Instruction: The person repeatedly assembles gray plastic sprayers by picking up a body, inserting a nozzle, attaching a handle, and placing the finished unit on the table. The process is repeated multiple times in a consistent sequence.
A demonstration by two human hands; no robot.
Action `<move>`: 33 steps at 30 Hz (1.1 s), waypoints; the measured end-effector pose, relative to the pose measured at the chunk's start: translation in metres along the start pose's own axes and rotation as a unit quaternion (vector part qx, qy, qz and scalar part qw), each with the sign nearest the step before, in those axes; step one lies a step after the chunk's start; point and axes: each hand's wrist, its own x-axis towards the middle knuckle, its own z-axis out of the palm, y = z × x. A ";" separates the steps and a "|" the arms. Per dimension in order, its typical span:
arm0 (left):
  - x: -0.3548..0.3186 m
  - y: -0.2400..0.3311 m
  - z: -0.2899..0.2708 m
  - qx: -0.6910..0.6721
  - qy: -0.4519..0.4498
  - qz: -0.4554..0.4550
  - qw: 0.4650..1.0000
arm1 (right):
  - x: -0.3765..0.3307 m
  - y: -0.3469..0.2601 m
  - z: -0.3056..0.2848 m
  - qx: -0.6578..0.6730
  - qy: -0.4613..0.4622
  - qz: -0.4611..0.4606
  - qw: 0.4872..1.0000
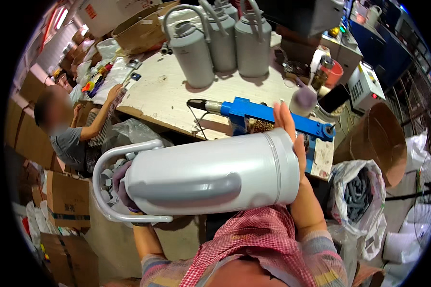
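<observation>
Both ends of the grey jug (pixel 201 160) are supported, likely to steady its long body by the counter's (pixel 151 98) near edge; my right hand (pixel 288 123) lies flat, outstretched against the base; my gloved left hand (pixel 122 186) curls round the top end.

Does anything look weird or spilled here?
Nothing looks plainly spilled. One gray jug is tipped sideways between the left hand and right hand, odd because the other jugs on the table stand upright.
</observation>
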 end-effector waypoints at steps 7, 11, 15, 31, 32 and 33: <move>0.010 0.014 0.038 -0.036 0.037 0.044 0.998 | -0.005 0.004 -0.003 -0.124 -0.088 -0.176 0.973; 0.022 0.024 0.053 -0.035 0.049 0.067 0.996 | 0.002 0.026 -0.017 -0.046 -0.029 -0.155 0.986; 0.027 0.034 0.063 -0.037 0.067 0.093 0.993 | 0.004 0.008 0.005 0.169 0.061 -0.149 0.972; 0.028 0.091 0.047 -0.088 0.166 0.323 0.928 | -0.034 0.043 -0.032 0.183 0.059 0.358 0.914; 0.027 0.092 0.052 -0.095 0.180 0.343 0.917 | -0.030 0.047 -0.026 0.164 0.067 0.343 0.922; 0.029 0.094 0.057 -0.084 0.196 0.356 0.910 | -0.026 0.054 -0.025 0.164 0.070 0.344 0.922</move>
